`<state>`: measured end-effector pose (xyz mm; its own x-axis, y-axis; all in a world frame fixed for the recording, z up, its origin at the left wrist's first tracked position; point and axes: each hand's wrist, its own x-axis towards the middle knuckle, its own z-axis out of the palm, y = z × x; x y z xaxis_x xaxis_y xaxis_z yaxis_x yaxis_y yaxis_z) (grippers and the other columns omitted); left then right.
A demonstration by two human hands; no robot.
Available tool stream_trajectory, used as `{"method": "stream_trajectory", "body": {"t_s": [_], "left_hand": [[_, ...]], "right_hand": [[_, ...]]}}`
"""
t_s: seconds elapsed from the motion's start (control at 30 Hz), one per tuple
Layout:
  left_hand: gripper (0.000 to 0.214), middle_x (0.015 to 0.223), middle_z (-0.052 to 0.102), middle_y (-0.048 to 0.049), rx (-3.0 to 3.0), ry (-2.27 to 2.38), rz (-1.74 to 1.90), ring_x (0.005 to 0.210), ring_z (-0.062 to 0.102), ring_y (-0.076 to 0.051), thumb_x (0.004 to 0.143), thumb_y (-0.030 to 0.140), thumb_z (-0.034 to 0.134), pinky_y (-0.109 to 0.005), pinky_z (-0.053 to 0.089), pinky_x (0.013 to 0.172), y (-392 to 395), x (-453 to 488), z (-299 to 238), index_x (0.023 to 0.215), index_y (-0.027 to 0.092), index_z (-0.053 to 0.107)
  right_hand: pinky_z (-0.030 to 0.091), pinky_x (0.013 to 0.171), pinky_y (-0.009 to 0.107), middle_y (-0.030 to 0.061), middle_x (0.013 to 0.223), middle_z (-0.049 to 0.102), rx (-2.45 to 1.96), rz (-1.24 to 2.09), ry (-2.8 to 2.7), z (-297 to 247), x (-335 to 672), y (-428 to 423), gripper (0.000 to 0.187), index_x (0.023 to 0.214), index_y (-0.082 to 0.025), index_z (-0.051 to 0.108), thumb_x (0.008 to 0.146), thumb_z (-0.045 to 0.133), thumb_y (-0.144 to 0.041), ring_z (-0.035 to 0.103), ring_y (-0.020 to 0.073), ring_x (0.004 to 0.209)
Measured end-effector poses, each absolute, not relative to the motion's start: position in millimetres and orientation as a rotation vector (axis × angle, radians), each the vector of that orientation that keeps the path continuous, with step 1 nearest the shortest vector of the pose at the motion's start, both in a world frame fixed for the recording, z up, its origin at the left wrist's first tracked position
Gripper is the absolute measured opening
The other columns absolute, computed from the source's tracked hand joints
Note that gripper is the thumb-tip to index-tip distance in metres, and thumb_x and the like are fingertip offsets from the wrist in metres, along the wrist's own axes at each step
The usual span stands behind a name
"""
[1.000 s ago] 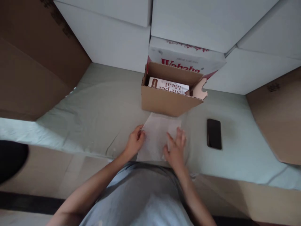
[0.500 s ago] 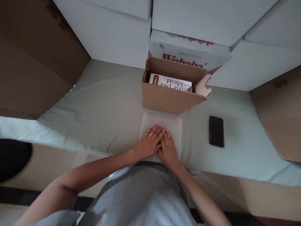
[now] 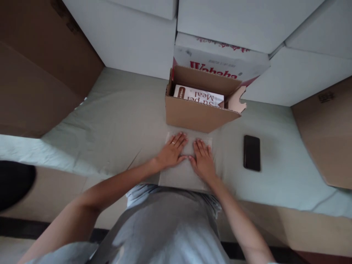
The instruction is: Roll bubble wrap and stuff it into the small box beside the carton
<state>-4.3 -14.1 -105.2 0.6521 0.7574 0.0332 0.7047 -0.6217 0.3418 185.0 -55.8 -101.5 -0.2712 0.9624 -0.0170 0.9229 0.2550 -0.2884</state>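
Note:
A flat, translucent plastic sheet or bag lies on the green cloth in front of my body; which of the two it is I cannot tell. My left hand rests flat on its left half, fingers spread and a ring on one finger. On the right half lies my right hand, also flat with fingers stretched out. The thumbs almost meet in the middle. Just beyond the fingertips stands an open cardboard box, with a white carton lettered "Su-per Meal" inside it.
A black phone lies on the green cloth to the right. Behind the open box stand a printed white box and several plain white boxes. Large brown boxes flank the surface, at left and right.
My hands were together at the sheet's middle, fingers touching. They have moved apart and slightly forward, and now lie flat on either side.

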Motion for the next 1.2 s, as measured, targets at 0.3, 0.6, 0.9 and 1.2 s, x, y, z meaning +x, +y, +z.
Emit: {"method": "stream_trajectory", "body": {"t_s": [0.3,0.6,0.9,1.2], "left_hand": [[0.055,0.147,0.035,-0.0144,2.614,0.520,0.139,0.141,0.019,-0.026,0.089,0.041,0.048,-0.043,0.022,0.114,-77.7,-73.4,-91.0,0.137,0.015,0.038],[0.041,0.139,0.046,-0.0131,2.497,0.577,0.318,0.137,0.030,-0.025,0.090,0.019,0.045,-0.043,0.032,0.111,-86.3,-84.1,-102.0,0.131,0.015,0.044],[0.025,0.104,0.067,-0.0084,2.131,0.852,0.615,0.111,0.056,-0.020,0.090,0.020,0.049,-0.038,0.049,0.093,-78.0,-74.9,-98.4,0.114,0.018,0.057],[0.018,0.083,0.066,-0.0057,1.987,1.315,0.766,0.079,0.061,-0.016,0.090,0.022,0.048,-0.030,0.052,0.073,-72.1,-54.8,-102.8,0.096,0.016,0.064]], "right_hand": [[0.023,0.112,0.050,0.0102,0.154,0.020,-1.562,0.535,-2.549,-96.9,222.9,-117.0,0.065,0.147,-0.020,0.016,0.091,0.043,-0.037,0.014,0.0246,0.142],[0.023,0.111,0.055,0.0127,0.151,0.026,-1.492,0.543,-2.511,-101.3,235.4,-135.1,0.068,0.146,-0.018,0.019,0.088,0.048,-0.037,0.017,0.0268,0.141],[0.044,0.098,0.048,0.0066,0.109,0.063,-1.336,0.720,-1.949,-107.3,243.8,-122.5,0.022,0.102,-0.025,0.060,0.086,0.050,-0.014,0.053,0.0215,0.115],[0.053,0.076,0.036,0.0067,0.093,0.064,-1.725,0.636,-1.597,-116.1,234.9,-121.6,0.043,0.128,-0.023,0.044,0.087,0.055,-0.029,0.062,0.0184,0.084]]}}
